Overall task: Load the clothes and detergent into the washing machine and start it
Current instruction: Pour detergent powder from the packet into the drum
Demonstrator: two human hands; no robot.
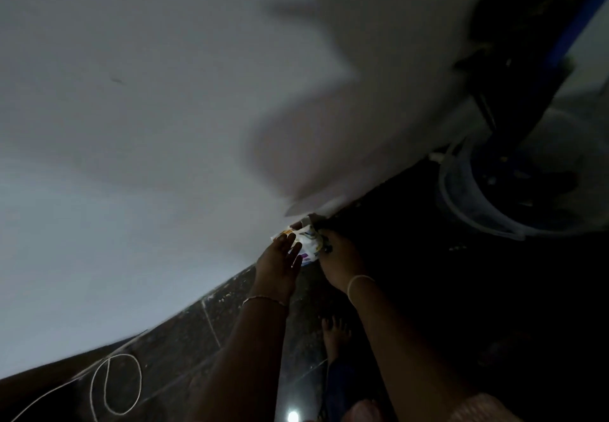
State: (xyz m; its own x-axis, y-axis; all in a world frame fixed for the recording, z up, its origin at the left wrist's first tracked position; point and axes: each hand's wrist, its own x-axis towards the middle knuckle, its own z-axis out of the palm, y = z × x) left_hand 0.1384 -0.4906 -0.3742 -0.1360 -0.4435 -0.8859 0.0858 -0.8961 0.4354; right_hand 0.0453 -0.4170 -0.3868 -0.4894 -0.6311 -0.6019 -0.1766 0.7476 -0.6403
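A small white detergent packet [308, 243] with coloured print sits low at the foot of the pale wall, where wall meets dark floor. My left hand [280, 258] lies flat against its left side, fingers spread. My right hand [337, 257] grips the packet's right edge from the other side. Both arms reach down and forward from the bottom of the view. The picture is dim and blurred, and no washing machine is clearly recognisable.
A pale wall [148, 125] fills the upper left. A translucent bucket [487, 197] holding dark items stands on the dark tiled floor [428, 273] at the right. A white cord [115, 385] loops on the floor at lower left. My bare foot [334, 334] shows between my arms.
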